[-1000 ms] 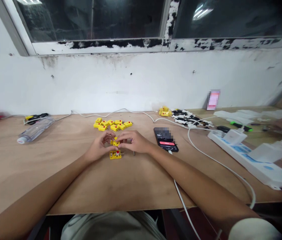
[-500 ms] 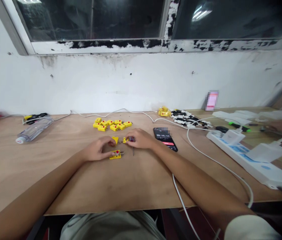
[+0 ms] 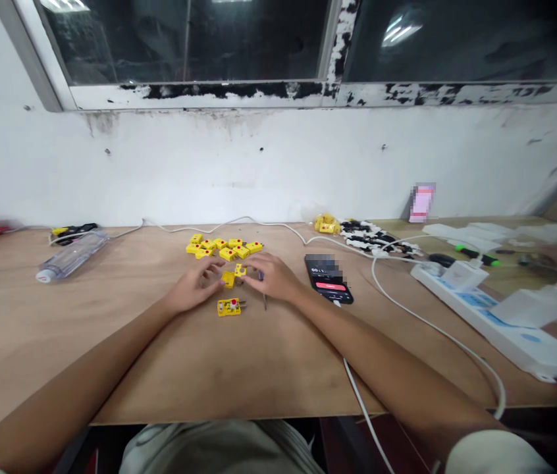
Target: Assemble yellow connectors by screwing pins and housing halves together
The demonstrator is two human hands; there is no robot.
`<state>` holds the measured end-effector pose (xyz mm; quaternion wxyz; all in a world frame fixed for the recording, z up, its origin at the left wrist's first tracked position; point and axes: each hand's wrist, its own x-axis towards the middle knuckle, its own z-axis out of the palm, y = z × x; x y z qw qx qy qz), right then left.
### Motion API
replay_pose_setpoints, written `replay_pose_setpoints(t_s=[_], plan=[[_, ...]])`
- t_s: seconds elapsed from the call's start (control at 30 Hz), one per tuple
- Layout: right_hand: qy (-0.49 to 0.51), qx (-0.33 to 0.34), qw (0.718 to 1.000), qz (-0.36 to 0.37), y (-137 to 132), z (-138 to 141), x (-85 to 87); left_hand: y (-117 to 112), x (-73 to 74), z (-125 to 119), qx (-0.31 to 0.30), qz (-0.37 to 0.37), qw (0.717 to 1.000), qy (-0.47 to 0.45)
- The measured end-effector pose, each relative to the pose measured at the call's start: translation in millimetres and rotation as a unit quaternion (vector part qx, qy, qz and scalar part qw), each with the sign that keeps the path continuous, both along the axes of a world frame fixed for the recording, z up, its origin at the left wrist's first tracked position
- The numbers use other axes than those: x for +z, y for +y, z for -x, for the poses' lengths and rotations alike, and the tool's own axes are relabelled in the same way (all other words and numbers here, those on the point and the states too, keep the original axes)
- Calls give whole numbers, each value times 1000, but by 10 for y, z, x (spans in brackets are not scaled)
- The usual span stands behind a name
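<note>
My left hand point(image 3: 194, 284) has its thumb and fingers apart. Its thumb tip is close to a yellow plastic cover point(image 3: 228, 280); whether they touch I cannot tell. At the fingertips of my right hand point(image 3: 272, 276) is a small yellow plastic piece point(image 3: 240, 270), between index finger and thumb. Beneath that hand a thin tool, apparently a screwdriver point(image 3: 265, 301), points its metal shaft toward me; its handle is mostly hidden. Nearer me lies an opened yellow two-pin connector point(image 3: 229, 307), with a red dot and metal pins to the right.
Several yellow connectors point(image 3: 226, 249) are grouped behind my hands. A phone point(image 3: 328, 279) lies to the right, beside a white cable and a power strip point(image 3: 486, 322). Bagged yellow parts point(image 3: 326, 224) and black-and-white parts point(image 3: 372, 236) lie near the wall. A clear bottle point(image 3: 74, 257) is at left.
My left hand has drawn off the opened connector, its thumb now near the yellow cover. My right fingers and the small yellow piece have shifted left, closer to that cover.
</note>
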<state>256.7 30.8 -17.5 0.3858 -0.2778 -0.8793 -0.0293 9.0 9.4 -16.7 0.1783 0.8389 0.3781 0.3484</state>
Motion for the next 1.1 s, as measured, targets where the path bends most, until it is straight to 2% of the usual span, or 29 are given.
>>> replay_pose_setpoints(t_s=[0.13,0.3,0.37,0.47,0.57,0.67,0.8,1.0,1.1], plan=[[7,76,997,1,-63,110,-34,23,-74,-62,-66,28,996,-47],[30,103,994,24,-94,172,-29,21,-28,-86,-68,30,996,-54],[37,94,994,28,-93,161,-7,58,-8,-29,-46,24,997,-54],[42,55,997,28,-71,105,14,169,-27,124,35,-5,999,-38],[22,22,999,22,-20,29,-6,286,-84,285,99,-1,995,21],[11,5,1000,19,29,-20,-43,343,-116,355,88,5,992,92],[-3,0,1000,26,41,-14,-59,332,-91,316,72,0,990,121],[-14,9,999,40,24,5,-59,319,-81,287,147,13,983,110],[-16,6,999,39,30,1,-62,300,-74,280,157,25,981,114]])
